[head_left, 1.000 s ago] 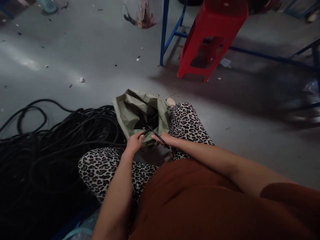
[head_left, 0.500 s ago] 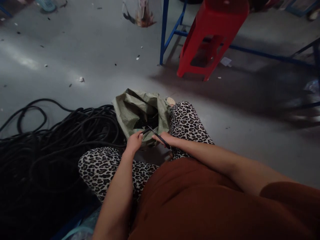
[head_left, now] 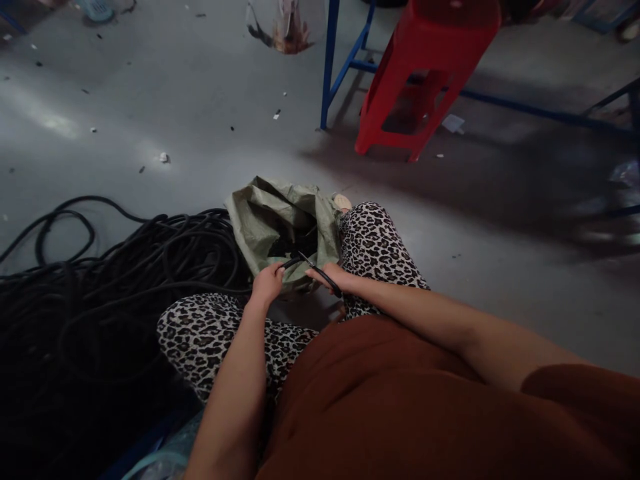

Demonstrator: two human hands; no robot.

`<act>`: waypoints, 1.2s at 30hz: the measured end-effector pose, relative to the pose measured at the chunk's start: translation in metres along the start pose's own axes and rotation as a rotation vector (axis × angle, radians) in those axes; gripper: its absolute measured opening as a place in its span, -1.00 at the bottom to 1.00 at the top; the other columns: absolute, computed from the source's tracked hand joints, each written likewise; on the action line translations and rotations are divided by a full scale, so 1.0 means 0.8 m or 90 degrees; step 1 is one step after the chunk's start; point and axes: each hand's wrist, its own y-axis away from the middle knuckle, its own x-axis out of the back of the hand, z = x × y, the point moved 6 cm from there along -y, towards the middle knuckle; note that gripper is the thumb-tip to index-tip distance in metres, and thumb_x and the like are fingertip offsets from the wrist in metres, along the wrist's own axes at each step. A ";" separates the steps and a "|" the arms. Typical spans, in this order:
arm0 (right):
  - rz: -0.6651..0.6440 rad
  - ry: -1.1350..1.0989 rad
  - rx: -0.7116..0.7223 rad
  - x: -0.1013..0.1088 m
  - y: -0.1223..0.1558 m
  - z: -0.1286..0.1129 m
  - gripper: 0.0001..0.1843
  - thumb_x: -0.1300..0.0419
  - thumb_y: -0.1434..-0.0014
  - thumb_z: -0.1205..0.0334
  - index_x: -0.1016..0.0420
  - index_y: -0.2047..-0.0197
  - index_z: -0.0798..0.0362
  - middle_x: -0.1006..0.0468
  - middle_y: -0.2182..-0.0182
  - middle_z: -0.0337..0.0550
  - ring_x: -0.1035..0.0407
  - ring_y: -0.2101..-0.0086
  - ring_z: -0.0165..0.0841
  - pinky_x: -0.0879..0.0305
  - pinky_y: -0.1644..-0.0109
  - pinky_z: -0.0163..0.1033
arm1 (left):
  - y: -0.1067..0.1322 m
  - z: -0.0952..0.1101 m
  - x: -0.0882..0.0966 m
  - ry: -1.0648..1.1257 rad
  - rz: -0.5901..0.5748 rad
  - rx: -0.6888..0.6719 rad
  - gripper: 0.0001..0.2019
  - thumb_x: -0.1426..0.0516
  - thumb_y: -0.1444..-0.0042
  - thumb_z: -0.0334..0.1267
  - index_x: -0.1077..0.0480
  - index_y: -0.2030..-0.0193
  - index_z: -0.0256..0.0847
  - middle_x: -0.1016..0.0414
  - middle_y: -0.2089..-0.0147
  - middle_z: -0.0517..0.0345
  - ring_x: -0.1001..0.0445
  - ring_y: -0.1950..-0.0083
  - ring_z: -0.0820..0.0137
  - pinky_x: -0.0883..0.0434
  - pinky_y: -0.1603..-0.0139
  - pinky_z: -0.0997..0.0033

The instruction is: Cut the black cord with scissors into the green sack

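My left hand [head_left: 269, 283] is closed around a black rubber cord [head_left: 291, 263], whose short end sticks out to the right over the sack. In my right hand [head_left: 334, 275] are scissors [head_left: 326, 278] with black handles, their blades pointing up and left at the cord's end. Whether the blades touch the cord, I cannot tell. Below both hands an open greenish woven sack [head_left: 245, 223] stands between my knees, with dark pieces [head_left: 285, 248] inside. The cord seems to run back left into a big tangled heap of black cord [head_left: 195, 250].
A red plastic stool [head_left: 440, 47] stands ahead to the right, beside a blue metal frame [head_left: 328, 73]. A clear bag [head_left: 287, 30] sits at the top. Small scraps [head_left: 164, 158] litter the grey floor. Something pale blue [head_left: 97, 9] lies far left.
Almost nothing differs. The scissors and my right hand have shifted very slightly; both hands keep their hold.
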 end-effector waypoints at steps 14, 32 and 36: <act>-0.144 -0.276 -0.029 -0.024 0.010 -0.004 -0.45 -0.27 -0.35 -0.24 -0.41 0.31 0.14 -0.42 0.57 -0.30 -0.34 0.65 -0.47 -0.33 0.58 -0.39 | -0.006 -0.006 0.000 0.221 0.036 0.022 -0.66 -0.14 -0.22 -0.26 -0.60 -0.06 -0.26 -0.68 0.28 0.07 -0.61 0.37 0.31 -0.57 0.18 0.32; -0.128 -0.245 0.011 -0.025 0.001 -0.002 -0.47 -0.28 -0.36 -0.22 -0.46 0.26 0.16 -0.48 0.50 -0.23 -0.39 0.54 -0.45 -0.29 0.52 -0.44 | 0.003 0.018 -0.009 0.227 -0.052 -0.019 -0.69 -0.06 -0.20 -0.24 -0.61 0.10 -0.26 -0.60 0.38 0.13 -0.56 0.41 0.34 -0.53 0.21 0.31; -0.123 -0.243 0.013 -0.024 0.002 -0.002 -0.50 -0.30 -0.37 -0.18 -0.51 0.21 0.18 -0.50 0.46 -0.21 -0.39 0.51 -0.45 -0.31 0.47 -0.44 | 0.005 0.018 -0.010 0.216 -0.075 -0.033 -0.66 -0.06 -0.21 -0.23 -0.62 0.07 -0.25 -0.62 0.37 0.12 -0.57 0.39 0.33 -0.53 0.22 0.32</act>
